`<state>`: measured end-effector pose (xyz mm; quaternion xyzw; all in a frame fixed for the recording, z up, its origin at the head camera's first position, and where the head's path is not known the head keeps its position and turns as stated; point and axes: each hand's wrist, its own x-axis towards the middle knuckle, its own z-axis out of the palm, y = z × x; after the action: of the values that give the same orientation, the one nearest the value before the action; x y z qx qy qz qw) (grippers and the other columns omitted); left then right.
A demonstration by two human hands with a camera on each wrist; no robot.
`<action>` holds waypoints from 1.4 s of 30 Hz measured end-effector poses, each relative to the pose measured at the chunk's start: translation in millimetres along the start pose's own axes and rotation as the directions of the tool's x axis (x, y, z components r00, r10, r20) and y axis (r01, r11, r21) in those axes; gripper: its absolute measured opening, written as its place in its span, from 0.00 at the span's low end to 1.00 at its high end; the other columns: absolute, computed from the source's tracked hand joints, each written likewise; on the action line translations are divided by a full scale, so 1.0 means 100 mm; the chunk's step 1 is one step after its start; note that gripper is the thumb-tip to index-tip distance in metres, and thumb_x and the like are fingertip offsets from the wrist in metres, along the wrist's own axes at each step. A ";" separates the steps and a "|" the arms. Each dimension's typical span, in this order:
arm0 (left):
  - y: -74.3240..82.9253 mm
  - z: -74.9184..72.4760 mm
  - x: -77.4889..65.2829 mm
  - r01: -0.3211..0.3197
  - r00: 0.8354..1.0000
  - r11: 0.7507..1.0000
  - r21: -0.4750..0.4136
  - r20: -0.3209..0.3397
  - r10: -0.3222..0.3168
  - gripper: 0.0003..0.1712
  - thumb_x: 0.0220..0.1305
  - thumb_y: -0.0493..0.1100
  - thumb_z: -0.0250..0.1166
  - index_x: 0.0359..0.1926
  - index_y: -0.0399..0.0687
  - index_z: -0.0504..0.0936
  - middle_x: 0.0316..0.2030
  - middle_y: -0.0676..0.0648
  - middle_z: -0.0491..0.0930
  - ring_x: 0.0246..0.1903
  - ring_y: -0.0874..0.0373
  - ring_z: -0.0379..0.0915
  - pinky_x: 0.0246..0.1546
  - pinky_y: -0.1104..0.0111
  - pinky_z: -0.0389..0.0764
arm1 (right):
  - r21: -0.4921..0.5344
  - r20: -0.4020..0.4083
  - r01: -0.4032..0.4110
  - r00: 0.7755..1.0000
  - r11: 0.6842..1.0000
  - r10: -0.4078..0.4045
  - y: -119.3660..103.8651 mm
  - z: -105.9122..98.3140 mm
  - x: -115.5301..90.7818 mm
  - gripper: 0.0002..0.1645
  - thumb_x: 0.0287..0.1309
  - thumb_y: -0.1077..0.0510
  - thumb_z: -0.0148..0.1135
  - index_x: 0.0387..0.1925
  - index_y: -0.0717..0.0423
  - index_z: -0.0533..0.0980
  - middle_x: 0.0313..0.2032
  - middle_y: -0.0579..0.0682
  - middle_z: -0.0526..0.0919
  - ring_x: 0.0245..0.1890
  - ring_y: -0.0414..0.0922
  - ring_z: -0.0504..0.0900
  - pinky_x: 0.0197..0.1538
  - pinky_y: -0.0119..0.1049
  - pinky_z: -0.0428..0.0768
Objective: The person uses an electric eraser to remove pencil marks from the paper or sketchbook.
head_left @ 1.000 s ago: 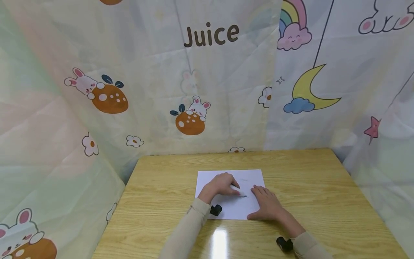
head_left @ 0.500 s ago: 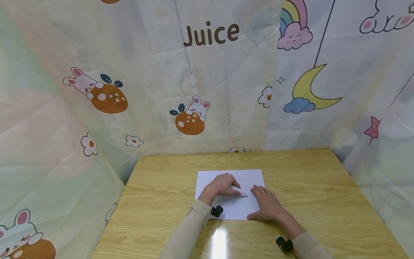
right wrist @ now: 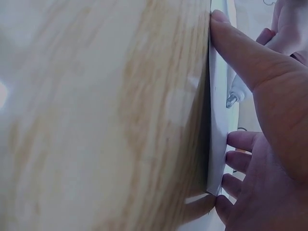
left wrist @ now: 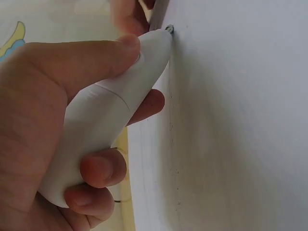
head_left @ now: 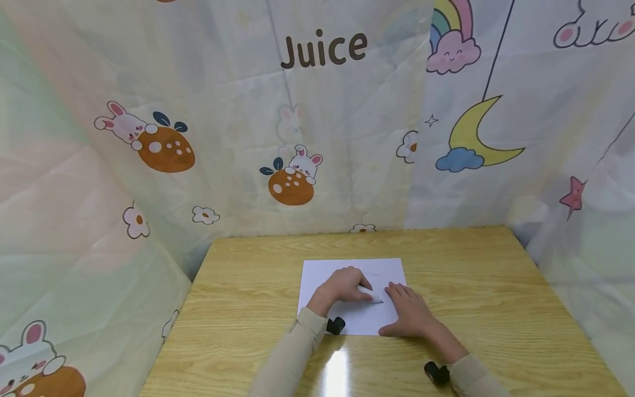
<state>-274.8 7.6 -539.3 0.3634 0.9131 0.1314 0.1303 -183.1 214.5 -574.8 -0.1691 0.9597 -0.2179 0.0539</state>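
Note:
A white sheet of paper (head_left: 317, 270) lies on the table. My left hand (head_left: 343, 285) grips a thick white pen-shaped tool (left wrist: 113, 103), thumb along its upper side and fingers curled beneath. The tool's small metal tip meets the paper in the left wrist view, where dark specks run in a line. On the paper's right part rests my right hand (head_left: 409, 313), fingers spread and thumb near the front edge. In the right wrist view, the right hand (right wrist: 274, 110) lies along the paper's edge, close to the tool's tip.
The wooden table (head_left: 248, 309) has a bright reflection near its front. A black wrist-camera piece (head_left: 336, 326) sits by the left wrist, another (head_left: 436, 374) by the right. Printed curtains (head_left: 223, 121) enclose the back and sides.
My left hand has shifted slightly to the right across the paper, carrying the white tool. The right hand stays in place. The head view tilts very slightly.

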 end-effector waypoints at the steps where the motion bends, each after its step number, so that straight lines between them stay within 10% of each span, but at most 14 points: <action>1: 0.01 0.00 0.00 0.000 1.000 1.000 0.006 -0.001 0.000 0.14 0.56 0.60 0.70 0.41 0.64 0.90 0.39 0.64 0.83 0.42 0.69 0.76 0.40 0.71 0.76 | -0.003 -0.001 0.000 1.000 1.000 0.000 0.00 0.00 0.00 0.68 0.32 0.24 0.72 0.67 0.63 0.64 0.67 0.64 0.62 0.66 0.64 0.59 0.61 0.65 0.58; 22: -0.11 0.00 -0.10 0.087 0.996 0.996 -0.027 -0.019 -0.088 0.14 0.57 0.57 0.71 0.42 0.61 0.90 0.40 0.63 0.83 0.42 0.70 0.76 0.40 0.71 0.76 | 0.000 0.012 -0.014 1.000 1.000 0.014 0.01 0.02 0.01 0.68 0.32 0.24 0.72 0.68 0.63 0.63 0.68 0.63 0.61 0.67 0.64 0.57 0.62 0.65 0.57; 42: -0.19 -0.05 -0.09 0.009 1.000 0.997 -0.071 -0.017 -0.010 0.14 0.57 0.57 0.71 0.42 0.60 0.90 0.40 0.62 0.84 0.42 0.71 0.75 0.39 0.73 0.76 | -0.002 0.023 -0.021 1.000 1.000 0.021 0.00 0.01 0.01 0.68 0.33 0.24 0.72 0.68 0.63 0.63 0.69 0.63 0.60 0.67 0.64 0.56 0.62 0.65 0.57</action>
<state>-281.7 -12.8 -539.6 0.3530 0.9107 0.1664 0.1357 -183.5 213.5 -575.9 -0.1616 0.9609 -0.2145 0.0669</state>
